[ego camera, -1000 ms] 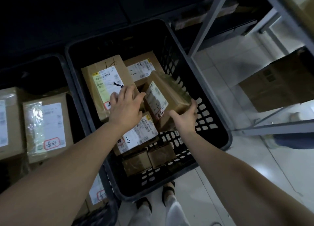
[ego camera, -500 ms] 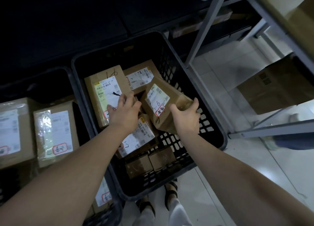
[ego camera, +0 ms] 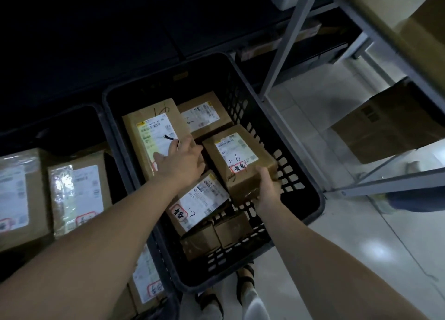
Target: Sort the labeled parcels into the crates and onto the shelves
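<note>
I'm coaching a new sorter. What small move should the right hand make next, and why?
Probably lower the near end and let go. The right hand grips the near corner of the 1-6 parcel, which lies label up inside the crate, beside the large parcel also marked 1-6, on which the left hand rests.

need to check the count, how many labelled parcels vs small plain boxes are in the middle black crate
labelled parcels: 4, one gripped by the right hand
small plain boxes: 2
total in the black crate: 6
</note>
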`<action>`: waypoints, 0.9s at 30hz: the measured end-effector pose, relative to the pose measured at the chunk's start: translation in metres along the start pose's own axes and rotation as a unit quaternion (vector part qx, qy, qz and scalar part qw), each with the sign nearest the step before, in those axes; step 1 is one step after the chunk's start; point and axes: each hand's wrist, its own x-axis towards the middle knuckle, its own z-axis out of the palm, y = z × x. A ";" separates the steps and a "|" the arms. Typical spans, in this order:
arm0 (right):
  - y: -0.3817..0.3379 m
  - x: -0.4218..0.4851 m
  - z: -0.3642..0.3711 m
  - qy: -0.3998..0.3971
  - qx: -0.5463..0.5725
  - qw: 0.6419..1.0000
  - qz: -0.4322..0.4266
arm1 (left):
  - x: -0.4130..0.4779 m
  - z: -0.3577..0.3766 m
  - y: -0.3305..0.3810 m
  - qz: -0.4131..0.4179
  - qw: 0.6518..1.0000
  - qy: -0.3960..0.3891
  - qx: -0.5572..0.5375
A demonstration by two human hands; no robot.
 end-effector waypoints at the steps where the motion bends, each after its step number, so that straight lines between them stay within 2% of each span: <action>1: 0.003 0.007 0.001 -0.021 0.012 1.000 0.008 | 0.001 0.004 -0.002 0.011 0.999 0.016 0.025; 3: 0.004 0.019 0.007 -0.038 -0.007 0.999 0.020 | 0.002 0.013 -0.004 0.041 0.995 0.035 0.080; 6: 0.006 0.041 0.019 -0.048 -0.126 0.990 0.039 | 0.008 0.023 0.000 0.062 0.990 0.053 0.114; 8: 0.013 0.059 0.026 -0.037 -0.197 0.979 0.045 | 0.013 0.028 0.003 0.055 0.990 0.062 0.112; 14: 0.013 0.085 0.032 -0.026 -0.300 0.952 0.057 | 0.015 0.033 0.008 0.049 0.992 0.058 0.105; 17: 0.002 0.068 0.035 -0.012 -0.353 0.936 0.004 | 0.009 0.026 0.006 0.062 0.996 0.029 0.064; 19: -0.008 0.047 0.039 0.044 -0.442 0.893 -0.072 | 0.004 0.020 0.003 0.063 0.997 0.040 0.022; 21: -0.016 0.025 0.048 0.049 -0.537 0.808 -0.237 | 0.000 0.015 0.000 0.035 0.995 0.086 -0.024; 22: -0.020 0.012 0.057 0.019 -0.549 0.772 -0.319 | -0.002 0.013 -0.003 0.006 0.993 0.107 -0.049; 24: -0.021 -0.007 0.082 -0.095 -0.532 0.745 -0.391 | -0.005 0.011 -0.007 -0.075 0.985 0.117 -0.102; 26: -0.015 -0.014 0.109 -0.203 -0.539 0.729 -0.369 | -0.008 0.011 -0.010 -0.155 0.973 0.095 -0.145; 27: -0.012 -0.018 0.119 -0.230 -0.557 0.728 -0.327 | -0.009 0.011 -0.012 -0.184 0.965 0.087 -0.163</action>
